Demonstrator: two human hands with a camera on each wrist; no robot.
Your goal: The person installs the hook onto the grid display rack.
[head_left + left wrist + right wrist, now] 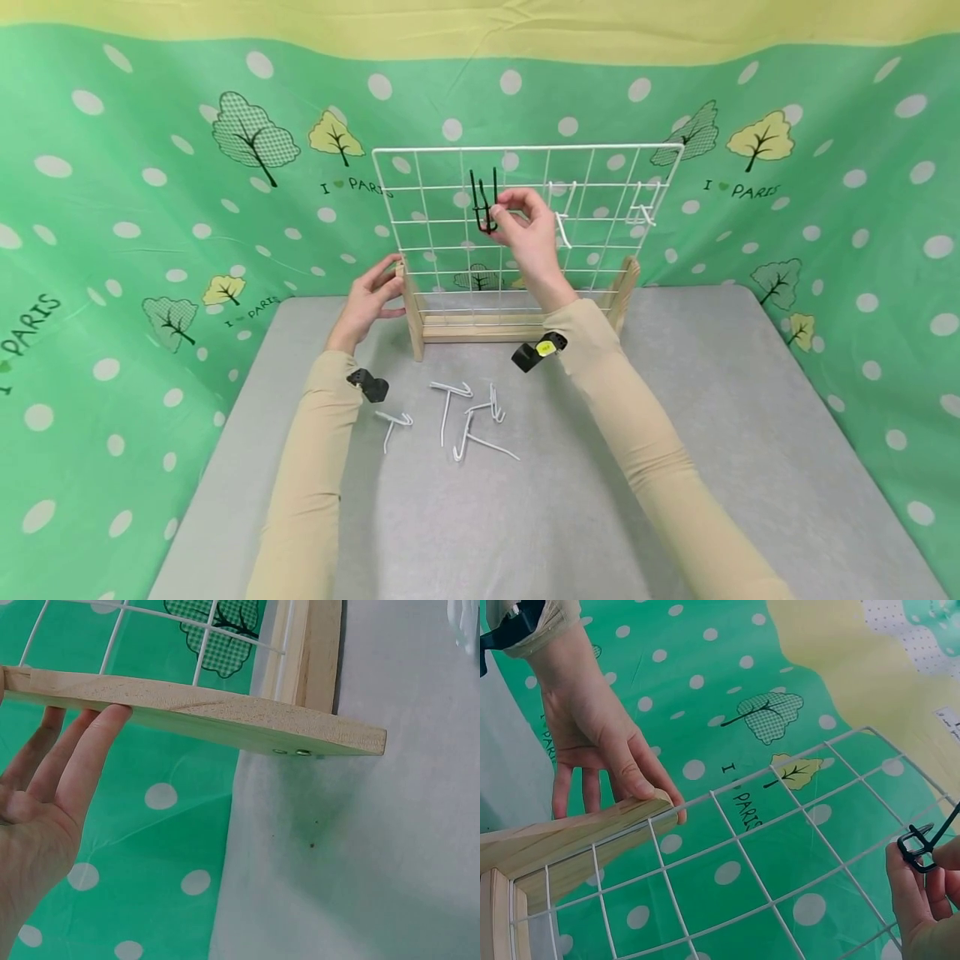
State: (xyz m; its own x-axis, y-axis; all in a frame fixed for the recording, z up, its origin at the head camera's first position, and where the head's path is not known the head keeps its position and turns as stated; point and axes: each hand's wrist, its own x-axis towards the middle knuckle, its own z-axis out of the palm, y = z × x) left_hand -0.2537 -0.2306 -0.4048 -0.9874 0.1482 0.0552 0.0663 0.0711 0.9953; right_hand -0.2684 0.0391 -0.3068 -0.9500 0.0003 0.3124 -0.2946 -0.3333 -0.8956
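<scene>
My right hand pinches a black wire hook between thumb and fingers, close in front of a white wire grid. Two prongs of the hook point upward in the head view; part of it is covered by the fingers. The grid stands upright in a wooden base. On the left side, my left hand holds the base's wooden post near its top. In the right wrist view its thumb lies on the post's edge, and in the left wrist view its fingertips touch the outer face.
Several white wire hooks lie on the grey table in front of the rack. White hooks hang on the grid, one just right of my right hand and another hook near the right edge. Green dotted cloth surrounds the table.
</scene>
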